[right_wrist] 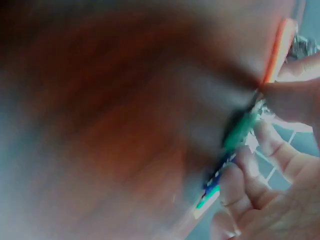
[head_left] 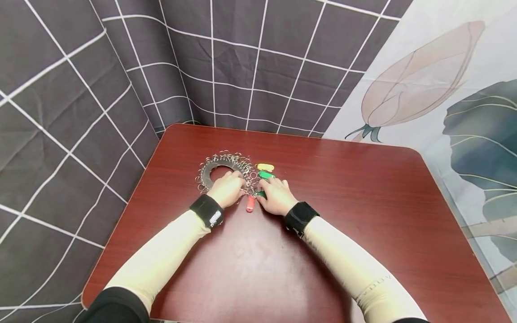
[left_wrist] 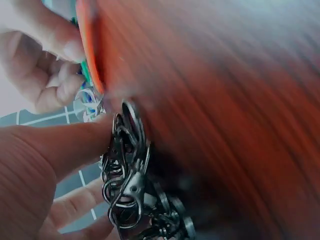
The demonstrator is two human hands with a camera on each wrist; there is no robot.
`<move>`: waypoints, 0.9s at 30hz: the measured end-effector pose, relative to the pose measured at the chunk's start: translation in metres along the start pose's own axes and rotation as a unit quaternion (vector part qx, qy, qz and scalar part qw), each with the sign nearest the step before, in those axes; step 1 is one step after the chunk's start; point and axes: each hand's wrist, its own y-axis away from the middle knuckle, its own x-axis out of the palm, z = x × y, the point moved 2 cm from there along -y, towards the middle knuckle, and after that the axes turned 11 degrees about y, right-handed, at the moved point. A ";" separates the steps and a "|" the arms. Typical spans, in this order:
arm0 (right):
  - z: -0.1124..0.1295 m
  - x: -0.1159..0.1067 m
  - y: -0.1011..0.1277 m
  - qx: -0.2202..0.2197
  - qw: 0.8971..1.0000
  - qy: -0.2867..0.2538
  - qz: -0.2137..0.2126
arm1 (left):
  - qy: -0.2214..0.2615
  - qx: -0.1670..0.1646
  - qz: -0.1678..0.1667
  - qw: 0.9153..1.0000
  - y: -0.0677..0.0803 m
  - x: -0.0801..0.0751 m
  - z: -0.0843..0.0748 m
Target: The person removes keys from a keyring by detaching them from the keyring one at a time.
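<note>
A flat grey ring-shaped plate (head_left: 207, 176) lies on the table, its rim strung with many small metal rings and clasps. My left hand (head_left: 227, 188) rests over its right side and holds a bunch of metal rings (left_wrist: 130, 175) between thumb and fingers. My right hand (head_left: 277, 196), just to the right, pinches a green key tag (right_wrist: 241, 131) near its ring. A red key tag (head_left: 250, 204) lies between the hands, towards me. Beyond the right fingertips are another green tag (head_left: 265, 174) and a yellow tag (head_left: 265, 167). A blue tag (right_wrist: 218, 170) shows in the right wrist view.
The red-brown table (head_left: 363, 202) extends to the right and towards me. A dark grey cloth (head_left: 242, 67) with white grid lines hangs behind and to the left. At the right hangs a pale cloth (head_left: 428, 40) with a flower print.
</note>
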 end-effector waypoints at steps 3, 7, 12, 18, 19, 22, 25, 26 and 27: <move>-0.004 -0.004 0.001 0.005 1.000 0.007 0.010 | 0.011 -0.009 0.007 1.000 -0.001 0.004 -0.002; -0.007 -0.011 0.002 0.010 1.000 0.026 0.005 | 0.017 -0.013 0.015 1.000 -0.003 0.007 -0.003; -0.004 -0.014 0.000 0.018 0.999 0.026 -0.007 | 0.026 -0.021 0.022 0.999 -0.005 0.009 -0.003; 0.007 -0.008 -0.004 -0.015 1.000 -0.002 -0.025 | 0.027 -0.026 0.028 0.999 -0.002 0.006 -0.002; 0.008 -0.006 -0.005 -0.018 0.999 -0.001 -0.027 | 0.026 -0.026 0.028 0.999 -0.001 0.005 -0.001; 0.009 -0.003 -0.006 -0.015 0.999 0.003 -0.039 | 0.024 -0.023 0.024 0.999 0.000 0.003 -0.001; 0.008 -0.001 -0.005 -0.014 0.998 0.011 -0.052 | 0.020 -0.012 0.023 0.999 0.002 0.001 -0.002; 0.008 -0.001 -0.005 -0.016 0.998 0.012 -0.053 | 0.017 -0.007 0.022 1.000 0.003 0.001 -0.002; 0.008 -0.001 -0.004 -0.019 0.998 0.014 -0.054 | 0.014 -0.002 0.021 1.000 0.004 0.001 -0.003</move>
